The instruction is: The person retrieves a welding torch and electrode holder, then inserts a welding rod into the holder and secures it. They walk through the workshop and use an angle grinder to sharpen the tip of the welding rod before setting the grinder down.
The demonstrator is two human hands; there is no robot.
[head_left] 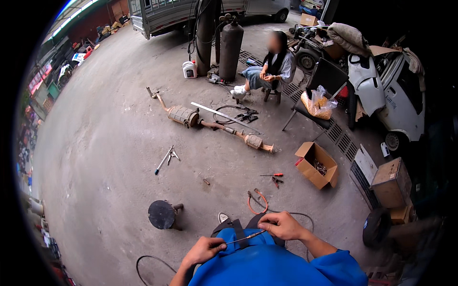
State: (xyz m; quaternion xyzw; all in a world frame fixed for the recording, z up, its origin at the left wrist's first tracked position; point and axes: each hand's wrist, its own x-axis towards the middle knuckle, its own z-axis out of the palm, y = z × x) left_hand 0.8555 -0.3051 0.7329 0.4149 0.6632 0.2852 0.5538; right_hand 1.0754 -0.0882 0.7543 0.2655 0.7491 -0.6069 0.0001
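Item 1: slim metal rod with a thicker, darker right part point(245, 237), held aslant before the lap at the near side, right end farther than left, in front of a bright blue cloth garment point(255, 264)

Item 2: bare left hand point(209, 249), its grip together, thumb and forefinger clamped on the rod's left end

Item 3: bare right hand point(282, 225), its grip likewise clamped, thumb and fingers on the rod's right end

Item 4: grey concrete floor point(105, 162), bearing, near left, a low stool with round black top point(161, 214); near centre, just beyond the right hand, a looped orange cable point(249, 205); a little farther, a red-and-black clamp point(276, 180); to the right, an open brown cardboard box point(309, 173) with small pieces inside

Item 5: rusty brown metal exhaust pipe with fat cylindrical sections point(183, 115), lying farther off at centre, a long flat silver strip point(207, 108) just beside it

Item 6: far side, a white plastic jug point(189, 70) left of a tall dark grey gas cylinder point(232, 50); right of these, a seated person in a pale top point(287, 66), hands together at the lap
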